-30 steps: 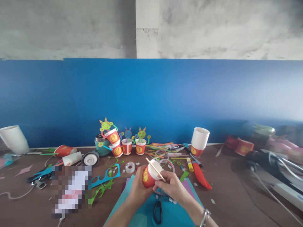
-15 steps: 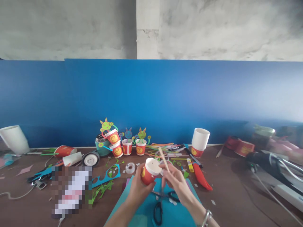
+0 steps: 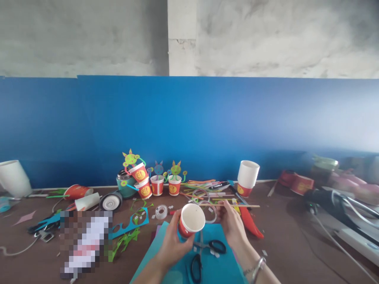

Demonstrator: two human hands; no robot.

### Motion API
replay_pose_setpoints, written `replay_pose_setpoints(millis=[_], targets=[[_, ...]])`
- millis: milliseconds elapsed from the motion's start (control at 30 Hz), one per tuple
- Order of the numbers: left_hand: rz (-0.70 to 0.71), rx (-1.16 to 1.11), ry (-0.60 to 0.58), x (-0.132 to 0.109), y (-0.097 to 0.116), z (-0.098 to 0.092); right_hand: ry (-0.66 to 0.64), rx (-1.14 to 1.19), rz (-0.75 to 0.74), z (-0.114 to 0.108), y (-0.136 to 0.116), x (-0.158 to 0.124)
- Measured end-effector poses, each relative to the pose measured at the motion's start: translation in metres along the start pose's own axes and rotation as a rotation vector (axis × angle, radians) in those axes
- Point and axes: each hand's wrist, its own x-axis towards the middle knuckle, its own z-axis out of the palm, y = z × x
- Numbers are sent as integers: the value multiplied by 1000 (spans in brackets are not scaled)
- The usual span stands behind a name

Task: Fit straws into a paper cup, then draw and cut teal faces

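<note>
A red and white paper cup [image 3: 192, 218] is in my left hand [image 3: 174, 240], which wraps round its side. The cup's open mouth tilts towards me, and a small dark spot shows inside. To its right, my right hand [image 3: 232, 223] pinches a thin wooden stick [image 3: 247, 205]. The stick lies almost level, its left end near the cup's far rim. Below both hands, black-handled scissors [image 3: 196, 268] rest spread on blue paper sheets [image 3: 166, 260].
Paper cups with cut-out animal figures [image 3: 174, 185] stand at the back, beside a thermos [image 3: 126, 185]. Stacked cups [image 3: 248, 175] stand back right. A clear tape roll [image 3: 161, 212], green paper scraps [image 3: 126, 238] and a red pouch-like item [image 3: 251, 223] lie around. A cable [image 3: 340, 252] crosses the right side.
The wooden stick has swung from steep to nearly level as my right hand moved right, away from the cup. The cup's mouth has turned more towards me.
</note>
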Motion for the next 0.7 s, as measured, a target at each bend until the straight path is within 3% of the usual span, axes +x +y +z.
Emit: replay_pose_setpoints(millis=[167,333,467,600,700], targets=[[-122,23,20,-2,-7,4,-73,-7,-6,4,-1,-6],[-24,158,16,-1,-5,2,-30,-43,-99,10,-6,-14],[91,356,77,0,-9,1,-84,-346,-396,12,-7,-27],[143,423,81,3,-13,4,-298,-775,-708,10,-5,-38],[200,437,91,4,-14,5,-451,-959,-890,10,-5,-42]])
